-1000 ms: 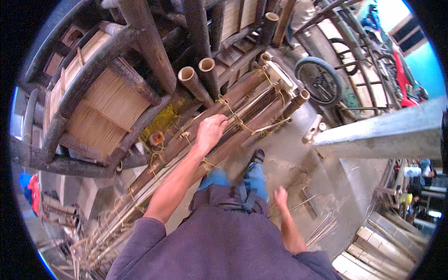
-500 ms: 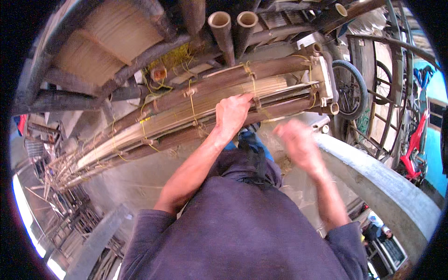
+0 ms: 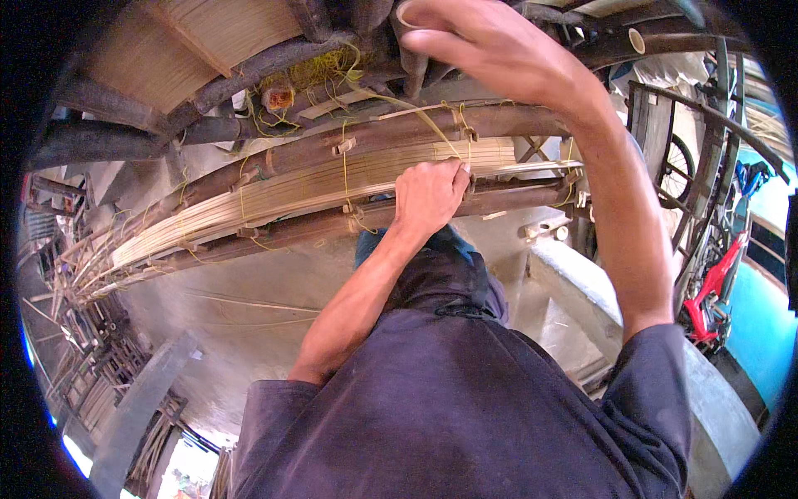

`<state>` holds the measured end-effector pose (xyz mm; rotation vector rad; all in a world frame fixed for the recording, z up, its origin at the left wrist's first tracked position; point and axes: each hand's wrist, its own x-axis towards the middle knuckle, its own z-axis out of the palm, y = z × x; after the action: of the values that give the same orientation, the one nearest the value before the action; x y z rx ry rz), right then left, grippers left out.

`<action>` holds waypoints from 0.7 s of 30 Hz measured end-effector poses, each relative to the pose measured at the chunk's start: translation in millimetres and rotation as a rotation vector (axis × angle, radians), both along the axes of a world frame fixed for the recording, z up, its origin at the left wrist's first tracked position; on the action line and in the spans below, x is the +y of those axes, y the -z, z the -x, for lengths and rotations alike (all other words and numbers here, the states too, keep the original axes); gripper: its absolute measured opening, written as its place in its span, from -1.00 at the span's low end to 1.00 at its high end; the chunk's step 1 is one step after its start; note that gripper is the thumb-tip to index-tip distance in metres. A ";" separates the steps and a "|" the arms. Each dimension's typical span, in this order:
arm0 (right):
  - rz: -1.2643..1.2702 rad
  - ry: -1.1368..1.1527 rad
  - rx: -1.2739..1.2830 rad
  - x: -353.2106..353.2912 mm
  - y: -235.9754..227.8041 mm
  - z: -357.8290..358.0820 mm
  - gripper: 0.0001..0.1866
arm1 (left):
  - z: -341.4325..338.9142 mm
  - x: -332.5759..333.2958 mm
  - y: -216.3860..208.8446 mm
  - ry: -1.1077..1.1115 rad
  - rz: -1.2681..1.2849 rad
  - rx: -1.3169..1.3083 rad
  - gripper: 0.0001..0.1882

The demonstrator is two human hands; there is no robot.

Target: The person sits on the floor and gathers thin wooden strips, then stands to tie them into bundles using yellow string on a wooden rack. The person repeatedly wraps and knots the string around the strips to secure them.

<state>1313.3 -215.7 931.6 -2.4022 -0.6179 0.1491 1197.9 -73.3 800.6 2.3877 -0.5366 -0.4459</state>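
A long mat of thin pale bamboo slats (image 3: 312, 192) lies between two dark bamboo poles, tied with yellow cord at intervals. My left hand (image 3: 428, 193) is closed at the mat's near edge, its thumb and forefinger pinched where a yellow cord (image 3: 439, 131) meets them. That cord runs up and away to the far left. What lies under the fingers is hidden. My right hand (image 3: 478, 41) is raised high beyond the far pole, thumb and fingers apart, with nothing visible in it. It is slightly blurred.
A tangle of yellow cord (image 3: 320, 68) hangs on the dark bamboo frame behind the mat. Short wooden pegs (image 3: 343, 146) sit along the far pole (image 3: 299, 153). A low concrete ledge (image 3: 573, 270) stands at right, with a bicycle wheel (image 3: 680, 160) and red object (image 3: 716, 279) farther off.
My right hand has swung up and away from near the mat's right part to above the far pole. The left hand stays at the mat. The view has shifted a little.
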 end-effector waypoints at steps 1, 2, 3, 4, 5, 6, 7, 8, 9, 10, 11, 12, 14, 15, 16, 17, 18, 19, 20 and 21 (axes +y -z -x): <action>0.267 0.122 0.243 -2.5 17.6 -0.2 -0.59 | 0.9 0.1 -0.1 -0.016 0.007 0.008 -0.65; 0.534 0.293 0.487 -15.5 47.9 10.4 -0.53 | 2.1 -6.3 -3.1 0.016 0.021 0.009 -0.65; 0.441 0.272 0.346 -37.1 99.8 28.1 -0.55 | 3.2 -11.5 -4.4 0.054 0.035 -0.017 -0.65; 0.118 0.298 0.379 -45.8 124.5 30.9 -0.60 | 4.4 -13.5 -2.2 0.084 0.041 -0.038 -0.65; -0.204 0.286 0.417 -52.6 150.4 32.1 -0.64 | 3.2 -15.1 0.0 0.109 0.046 -0.060 -0.65; -0.664 0.500 0.527 -27.7 122.9 28.4 -0.66 | -1.0 -8.2 4.3 0.109 0.047 -0.070 -0.66; -0.554 0.492 0.331 -12.4 104.4 54.2 -0.69 | -2.8 -4.6 7.2 0.098 0.012 -0.085 -0.66; -0.434 0.508 0.133 0.9 86.3 81.1 -0.71 | 1.4 0.8 8.0 0.090 -0.038 -0.081 -0.67; 0.241 0.239 -0.390 4.8 69.7 119.0 -0.75 | 0.0 5.6 7.2 0.084 -0.087 -0.095 -0.67; -0.549 0.211 0.126 12.8 69.1 164.6 -0.81 | -1.6 4.9 4.9 0.072 0.132 -0.026 -0.70; -0.663 0.164 0.569 21.1 77.9 202.0 -0.84 | -3.2 0.6 4.6 0.077 0.092 -0.038 -0.71; -0.509 0.183 0.514 28.6 117.2 220.0 -0.85 | -3.7 -3.3 5.5 0.085 0.048 -0.055 -0.72; -0.333 0.230 0.415 51.4 163.6 237.5 -0.89 | -10.1 -3.7 -1.8 0.032 0.129 0.207 -0.73; -0.299 0.249 0.348 58.0 175.6 228.6 -0.90 | -22.0 -15.2 -9.3 0.036 0.337 0.304 -0.73; -0.264 0.272 0.282 60.2 185.4 220.2 -0.92 | -35.4 -29.8 -18.0 0.045 0.544 0.405 -0.73; -0.238 0.303 0.276 67.5 190.7 224.4 -0.93 | -42.5 -35.7 -24.7 0.039 0.737 0.536 -0.72; -0.197 0.337 0.278 71.5 191.8 231.9 -0.93 | -58.2 -46.7 -28.5 0.053 0.737 0.532 -0.73; -0.140 0.361 0.260 67.3 193.1 232.7 -0.94 | -83.9 -64.0 -23.3 0.072 0.756 0.507 -0.72; -0.052 0.336 0.242 60.4 185.2 234.5 -0.94 | -108.9 -75.2 -1.7 0.020 0.676 0.587 -0.72; -0.119 0.345 0.287 56.7 179.0 237.5 -0.93 | -121.8 -81.9 21.8 -0.017 0.595 0.677 -0.71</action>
<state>1075.8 -159.0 752.6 -2.2742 -0.0758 0.2926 1319.7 -155.2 778.8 1.5459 -0.2763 -0.8950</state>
